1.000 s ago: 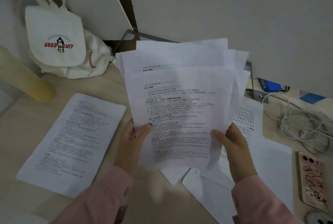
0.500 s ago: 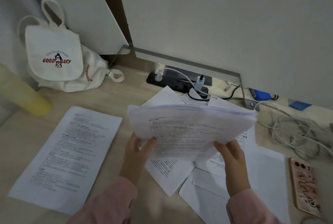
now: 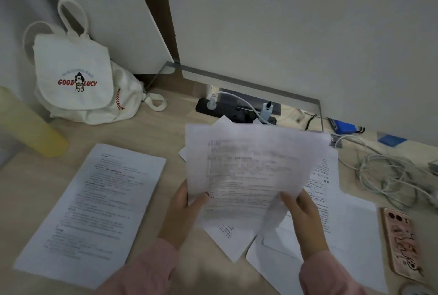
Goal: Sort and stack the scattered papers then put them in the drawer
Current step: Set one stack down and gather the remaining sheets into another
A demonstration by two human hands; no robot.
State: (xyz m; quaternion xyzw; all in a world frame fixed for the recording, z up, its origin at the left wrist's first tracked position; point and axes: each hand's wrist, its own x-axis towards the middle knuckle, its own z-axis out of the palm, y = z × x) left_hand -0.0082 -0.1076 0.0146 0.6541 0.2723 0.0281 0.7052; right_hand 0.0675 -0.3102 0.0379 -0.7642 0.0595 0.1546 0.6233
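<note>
Left hand (image 3: 182, 211) and right hand (image 3: 302, 214) are being curled around the lower corners of a sheaf of papers (image 3: 251, 171), thumbs on top, and the sheaf is being held tilted above the desk (image 3: 166, 133). Under both hands, loose sheets (image 3: 355, 235) are lying overlapped on the pale wood surface. A printed sheet (image 3: 94, 200) is lying flat left of the left hand. Beyond that sheet, a white canvas bag (image 3: 78, 76) is being propped against the white wall panel (image 3: 284, 22). Beyond the hands, a black power strip (image 3: 227, 111) is sitting at the panel's foot. Right of the right hand, coiled white cables (image 3: 388, 176) and a pink-cased phone (image 3: 401, 245) are lying.
</note>
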